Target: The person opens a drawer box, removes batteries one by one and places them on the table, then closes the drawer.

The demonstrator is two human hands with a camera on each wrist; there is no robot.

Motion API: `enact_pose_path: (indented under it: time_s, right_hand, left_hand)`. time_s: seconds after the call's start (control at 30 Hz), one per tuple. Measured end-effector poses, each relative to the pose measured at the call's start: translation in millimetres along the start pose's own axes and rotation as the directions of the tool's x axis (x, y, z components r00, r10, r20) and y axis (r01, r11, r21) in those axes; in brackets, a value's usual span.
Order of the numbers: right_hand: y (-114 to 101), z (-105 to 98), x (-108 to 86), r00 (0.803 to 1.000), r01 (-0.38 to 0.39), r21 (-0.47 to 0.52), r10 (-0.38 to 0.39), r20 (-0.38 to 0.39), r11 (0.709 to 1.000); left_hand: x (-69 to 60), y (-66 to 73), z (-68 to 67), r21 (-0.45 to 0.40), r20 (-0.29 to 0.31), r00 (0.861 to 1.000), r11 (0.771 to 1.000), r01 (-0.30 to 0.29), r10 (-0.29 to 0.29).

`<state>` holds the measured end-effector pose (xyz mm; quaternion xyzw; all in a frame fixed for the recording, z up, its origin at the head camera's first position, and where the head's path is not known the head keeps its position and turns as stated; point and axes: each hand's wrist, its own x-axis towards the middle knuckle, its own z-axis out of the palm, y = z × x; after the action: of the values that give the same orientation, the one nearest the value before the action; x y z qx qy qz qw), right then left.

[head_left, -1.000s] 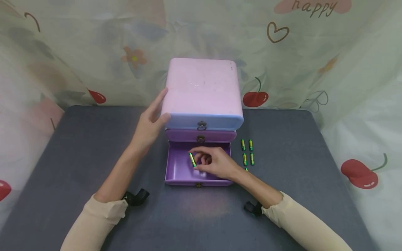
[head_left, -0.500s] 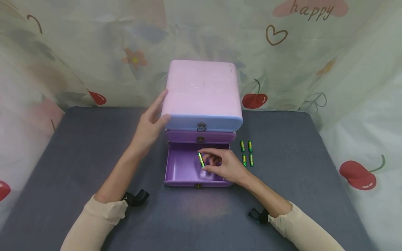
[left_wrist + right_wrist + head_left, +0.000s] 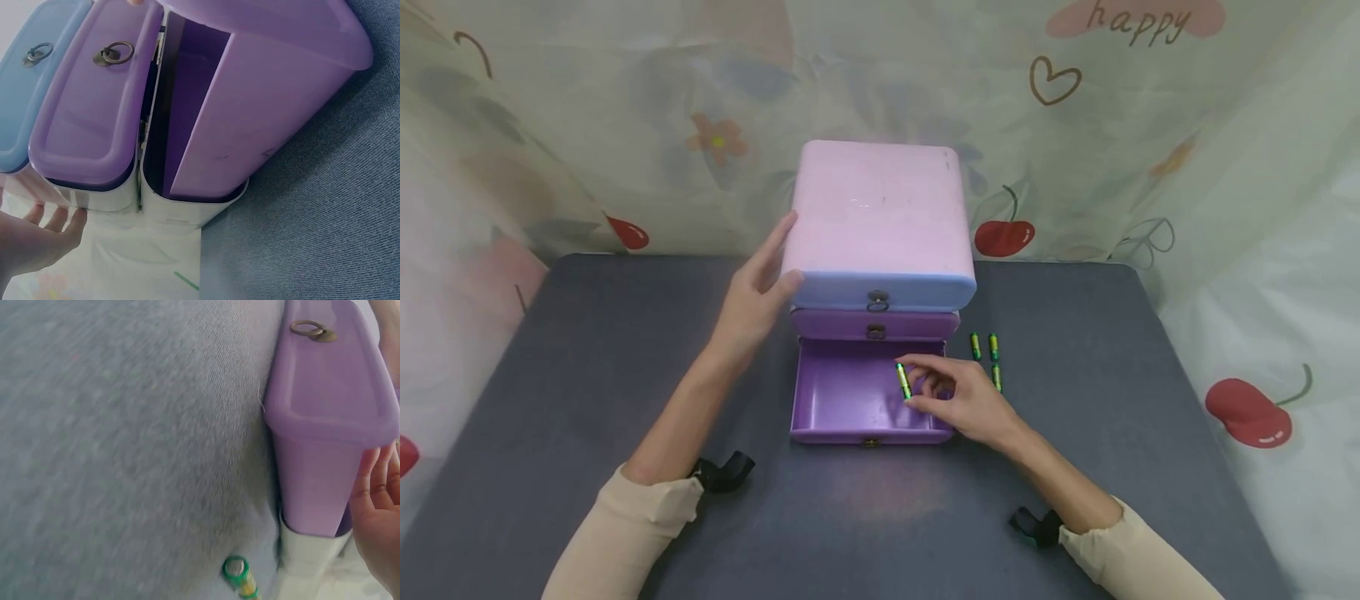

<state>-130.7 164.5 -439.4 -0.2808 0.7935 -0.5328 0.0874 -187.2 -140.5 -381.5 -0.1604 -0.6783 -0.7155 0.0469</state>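
A small chest of drawers (image 3: 880, 217) with a pink top stands on the table. Its bottom purple drawer (image 3: 831, 392) is pulled out. Between thumb and fingertip, over the right part of this drawer, my right hand (image 3: 966, 396) pinches a green-and-yellow battery (image 3: 903, 381). My left hand (image 3: 748, 304) rests on the chest's left side, with its thumb at the front corner; the left wrist view shows its fingers (image 3: 75, 228) against the casing. In the right wrist view my right hand (image 3: 378, 519) is beside the drawer, and the pinched battery is hidden there.
Right of the chest lie several batteries, among them one battery (image 3: 994, 346) near the back; my right hand partly blocks this area. The blue top drawer (image 3: 883, 292) and purple middle drawer (image 3: 880, 325) are pushed in. A patterned cloth (image 3: 647, 125) hangs behind the table (image 3: 647, 333).
My right hand has moved to the right across the pulled-out drawer, still pinching the battery. It now covers some of the batteries on the table. The left hand stays against the chest.
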Motion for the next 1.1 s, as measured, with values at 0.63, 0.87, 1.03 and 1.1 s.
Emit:
enact_pose_path:
  time_s: [0.63,0.87,1.03,1.1]
  right_hand:
    - [13.0,-28.6,-31.3,0.988,-0.081,0.053,0.087,-0.127,0.995]
    - [15.9,-39.3,-40.8,0.981,-0.071,0.037,0.076,-0.177,0.997]
    - [19.0,-47.7,-47.8,0.975,-0.063,0.033,0.069,-0.214,0.997]
    - [20.6,-51.1,-50.8,0.972,-0.065,0.034,0.071,-0.222,0.997]
  left_hand:
    - [-0.6,-0.8,-1.5,0.006,0.000,1.000,1.000,-0.005,0.005]
    - [-1.0,-2.1,-1.3,-0.003,-0.003,1.000,1.000,-0.019,0.019]
    - [0.1,-2.3,-0.5,-0.008,0.001,1.000,1.000,-0.019,0.019]
    - [0.6,-1.9,0.0,-0.008,0.002,1.000,1.000,-0.020,0.020]
